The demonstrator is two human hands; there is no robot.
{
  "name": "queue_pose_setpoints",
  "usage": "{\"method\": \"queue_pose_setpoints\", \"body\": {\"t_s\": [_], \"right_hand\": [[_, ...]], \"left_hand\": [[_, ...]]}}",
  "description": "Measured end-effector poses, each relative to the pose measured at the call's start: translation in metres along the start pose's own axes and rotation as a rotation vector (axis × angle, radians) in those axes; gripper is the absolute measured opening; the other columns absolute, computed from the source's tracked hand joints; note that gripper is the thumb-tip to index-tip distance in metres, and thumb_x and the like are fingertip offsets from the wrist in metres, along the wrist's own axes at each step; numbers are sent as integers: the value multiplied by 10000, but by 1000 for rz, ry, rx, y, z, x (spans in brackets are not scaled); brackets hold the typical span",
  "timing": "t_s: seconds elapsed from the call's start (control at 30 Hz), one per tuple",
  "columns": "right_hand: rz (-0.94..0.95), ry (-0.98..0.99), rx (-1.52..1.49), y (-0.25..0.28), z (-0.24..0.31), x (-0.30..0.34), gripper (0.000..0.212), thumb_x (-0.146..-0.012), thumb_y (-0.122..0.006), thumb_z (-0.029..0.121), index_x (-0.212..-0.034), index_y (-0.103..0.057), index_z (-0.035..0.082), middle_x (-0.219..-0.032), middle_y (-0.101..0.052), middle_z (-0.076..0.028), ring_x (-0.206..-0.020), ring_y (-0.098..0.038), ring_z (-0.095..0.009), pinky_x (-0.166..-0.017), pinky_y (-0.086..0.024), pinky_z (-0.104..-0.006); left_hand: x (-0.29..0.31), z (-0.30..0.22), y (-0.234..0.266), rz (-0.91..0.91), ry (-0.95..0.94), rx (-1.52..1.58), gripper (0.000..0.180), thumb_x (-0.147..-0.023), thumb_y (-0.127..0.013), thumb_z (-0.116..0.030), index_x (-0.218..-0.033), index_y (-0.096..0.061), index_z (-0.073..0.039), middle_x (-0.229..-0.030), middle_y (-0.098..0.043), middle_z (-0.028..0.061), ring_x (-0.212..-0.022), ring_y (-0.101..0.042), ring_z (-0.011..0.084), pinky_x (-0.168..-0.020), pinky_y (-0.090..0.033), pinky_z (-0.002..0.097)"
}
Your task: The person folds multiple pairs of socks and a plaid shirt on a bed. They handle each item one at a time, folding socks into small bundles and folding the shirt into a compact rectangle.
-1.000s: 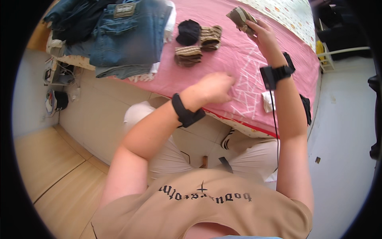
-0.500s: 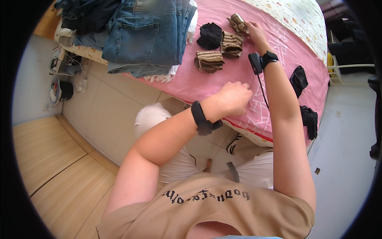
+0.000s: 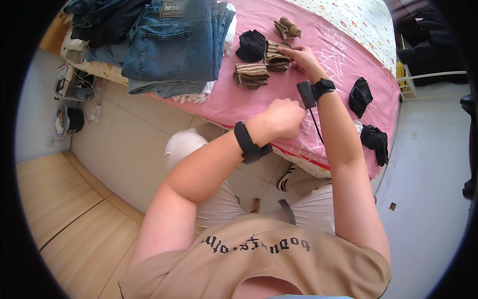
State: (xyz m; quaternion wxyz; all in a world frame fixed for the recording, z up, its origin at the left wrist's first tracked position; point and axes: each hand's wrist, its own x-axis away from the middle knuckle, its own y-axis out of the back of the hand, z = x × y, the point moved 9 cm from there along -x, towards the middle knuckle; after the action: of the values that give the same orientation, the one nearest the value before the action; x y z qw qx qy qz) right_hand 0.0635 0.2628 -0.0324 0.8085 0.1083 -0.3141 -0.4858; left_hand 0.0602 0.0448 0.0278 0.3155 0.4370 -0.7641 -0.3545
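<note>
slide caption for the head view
Right hand at a striped brown bundle on pink cloth, folded jeans to the left.

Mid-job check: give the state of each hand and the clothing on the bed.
Left hand: fingers curled, palm hidden.
Right hand: fingertips at middle striped bundle, grip unclear.
Middle striped bundle: folded.
Near striped bundle: folded, untouched.
Black bundle: bunched up, untouched.
Far brown bundle: bundled up, untouched.
Jeans: folded, stacked.
Two black pieces at right: crumpled, unheld.
</note>
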Motion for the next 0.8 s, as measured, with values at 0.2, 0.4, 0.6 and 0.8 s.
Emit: {"method": "queue_pose_setpoints", "body": {"t_s": [0.2,0.4,0.6,0.8], "right_hand": [[2,81,-46,37,-9,49,645,-937,-862,512,-1315,-700,16,-1107,-769,-77,-777,-692,-89,-610,-468,-243],[-413,319,319,167,-74,170,587,-837,-944,380,-1257,-737,26,-1182,-787,-124,-1019,-758,-235,-895,-615,-376],[-836,428,322,240,-132,231,700,-760,-959,297,-1354,-679,56,-1307,-735,-162,-1132,-740,-333,-985,-598,-432],[-759,469,494,209,-133,187,519,-831,-892,281,-1290,-739,92,-1292,-744,-153,-1213,-687,-377,-1069,-545,-479]], "left_hand": [[2,2,3,9,-27,7,408,-827,-803,-226,-1162,-732,-6,-1203,-710,225,-1188,-688,415,-1018,-572,510],[-5,-12,7,-25,-80,-1,458,-852,-837,-281,-1212,-713,-26,-1227,-702,205,-1180,-698,407,-1013,-579,503],[-23,-25,1,-84,-106,-25,389,-855,-816,-238,-1158,-707,-21,-1152,-685,207,-1125,-698,418,-977,-576,516],[-45,-20,-8,-70,-40,63,343,-866,-816,-222,-1114,-696,-18,-1151,-687,191,-1073,-698,410,-970,-573,495]]}}
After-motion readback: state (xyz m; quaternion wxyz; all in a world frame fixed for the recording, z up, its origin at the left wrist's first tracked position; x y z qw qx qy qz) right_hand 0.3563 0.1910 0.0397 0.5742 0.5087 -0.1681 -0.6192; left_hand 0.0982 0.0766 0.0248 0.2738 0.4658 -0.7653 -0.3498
